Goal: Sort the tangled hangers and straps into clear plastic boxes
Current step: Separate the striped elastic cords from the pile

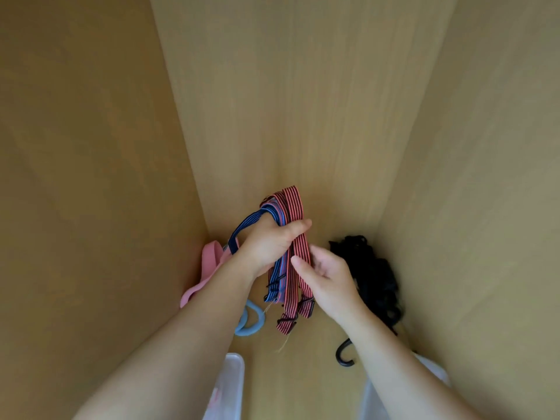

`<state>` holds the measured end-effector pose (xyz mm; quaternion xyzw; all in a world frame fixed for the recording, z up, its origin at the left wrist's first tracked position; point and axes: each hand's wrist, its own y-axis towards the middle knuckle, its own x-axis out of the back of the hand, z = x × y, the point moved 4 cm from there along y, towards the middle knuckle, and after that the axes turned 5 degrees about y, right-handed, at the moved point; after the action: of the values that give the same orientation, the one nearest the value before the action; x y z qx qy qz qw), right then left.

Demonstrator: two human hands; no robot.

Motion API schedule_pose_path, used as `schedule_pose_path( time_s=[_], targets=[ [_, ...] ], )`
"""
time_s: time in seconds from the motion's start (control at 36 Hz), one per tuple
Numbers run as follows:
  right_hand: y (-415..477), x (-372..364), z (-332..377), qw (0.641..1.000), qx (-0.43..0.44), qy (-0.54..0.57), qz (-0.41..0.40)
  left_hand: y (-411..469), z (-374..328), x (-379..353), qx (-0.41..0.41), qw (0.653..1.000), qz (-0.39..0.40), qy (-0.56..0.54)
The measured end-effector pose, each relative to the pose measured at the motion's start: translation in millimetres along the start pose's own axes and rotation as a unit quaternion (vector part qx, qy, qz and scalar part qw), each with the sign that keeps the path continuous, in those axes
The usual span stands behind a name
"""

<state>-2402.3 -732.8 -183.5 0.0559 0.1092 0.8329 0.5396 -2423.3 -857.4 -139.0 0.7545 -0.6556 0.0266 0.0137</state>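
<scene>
On the cupboard floor (318,359), nearest the person and below both hands, stand a left box (233,371) and a right box (436,371), their contents unclear. The striped straps (274,283) hang lengthwise from the left hand (269,247), whose fingers curl round the bundle. Just to their right, the right hand (330,274) pinches one red strap (292,204).

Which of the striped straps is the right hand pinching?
The red striped strap at the bundle's right edge, pinched by the right hand. The blue striped straps hang left of it, gripped only by the left hand.
</scene>
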Motion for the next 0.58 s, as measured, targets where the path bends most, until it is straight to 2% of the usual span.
schedule_pose_path(
  time_s=[0.14,0.25,0.58],
  targets=[
    [17.7,2.1,14.6,0.996,0.017,0.064,-0.053,4.1,-5.9,-6.5,-0.010,0.999,0.042,0.022],
    [26.9,6.2,20.9,0.997,0.003,0.052,-0.056,9.9,-7.7,-8.7,-0.008,0.997,0.053,0.050],
    [20.1,14.1,-12.2,0.988,-0.030,0.031,-0.148,26.9,37.1,-26.8,0.069,0.992,0.083,0.062]
  ],
)
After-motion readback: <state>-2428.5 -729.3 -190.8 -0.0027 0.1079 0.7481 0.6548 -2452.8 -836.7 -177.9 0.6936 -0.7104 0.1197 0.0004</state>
